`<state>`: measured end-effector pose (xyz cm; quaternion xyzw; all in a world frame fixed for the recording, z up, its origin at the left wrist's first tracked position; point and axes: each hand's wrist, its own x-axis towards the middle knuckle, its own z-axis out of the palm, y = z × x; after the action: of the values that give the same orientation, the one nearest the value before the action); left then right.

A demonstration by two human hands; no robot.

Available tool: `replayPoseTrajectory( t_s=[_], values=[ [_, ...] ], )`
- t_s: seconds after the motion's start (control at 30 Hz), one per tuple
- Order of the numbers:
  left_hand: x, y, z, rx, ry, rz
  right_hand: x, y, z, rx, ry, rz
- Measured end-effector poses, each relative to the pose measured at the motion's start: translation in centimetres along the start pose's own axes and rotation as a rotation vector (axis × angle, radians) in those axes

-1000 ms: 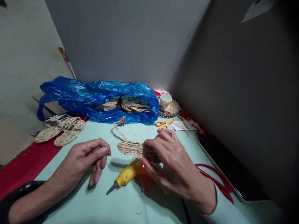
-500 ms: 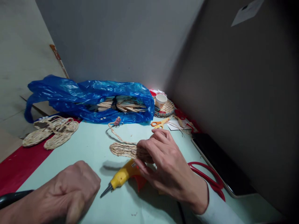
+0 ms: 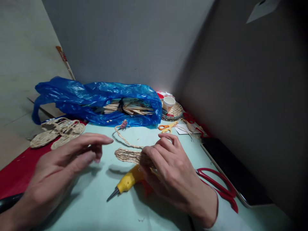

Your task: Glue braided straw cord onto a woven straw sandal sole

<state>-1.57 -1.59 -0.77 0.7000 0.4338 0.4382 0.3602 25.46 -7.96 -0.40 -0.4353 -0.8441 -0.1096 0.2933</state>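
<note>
My right hand (image 3: 168,166) presses down with bent fingers on one end of a small woven straw sole (image 3: 127,155) that lies on the pale green table (image 3: 96,205). A braided straw cord (image 3: 125,139) trails from the sole toward the back. Just under that hand lies a yellow glue gun (image 3: 127,181), nozzle pointing to the lower left. My left hand (image 3: 62,160) hovers to the left of the sole, fingers stretched out and apart, holding nothing.
A blue plastic bag (image 3: 96,99) of straw strips lies at the back. A pair of finished straw sandals (image 3: 57,131) sits at the left. Orange scissors (image 3: 166,127), a basket tray with a white cup (image 3: 169,103), red scissors (image 3: 216,186) and a dark tablet (image 3: 235,173) are at the right.
My left hand, a fist near the table's front edge half a second ago, has opened and reached forward toward the sole. The right hand has stayed on the sole.
</note>
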Motion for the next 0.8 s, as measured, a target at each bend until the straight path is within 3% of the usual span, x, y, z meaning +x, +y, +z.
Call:
replayPoseTrajectory(
  t_s=[0.1,0.23,0.47,0.67,0.8],
  values=[
    [0.2,0.4,2.2,0.128,-0.058,0.111,0.1,-0.8,0.5,-0.058,0.018,-0.063],
    [-0.2,0.4,4.2,0.141,-0.119,0.044,0.3,-1.7,0.8,-0.114,0.033,-0.140],
    [-0.1,0.7,3.4,0.043,-0.125,-0.031,0.5,-1.6,0.8,-0.116,0.025,-0.124],
    [-0.2,0.4,3.1,-0.105,-0.205,-0.161,0.4,-1.2,1.1,-0.071,0.020,-0.094],
    [0.2,0.3,2.6,-0.209,-0.165,-0.258,0.1,-0.9,0.9,-0.043,-0.025,-0.063]
  ],
)
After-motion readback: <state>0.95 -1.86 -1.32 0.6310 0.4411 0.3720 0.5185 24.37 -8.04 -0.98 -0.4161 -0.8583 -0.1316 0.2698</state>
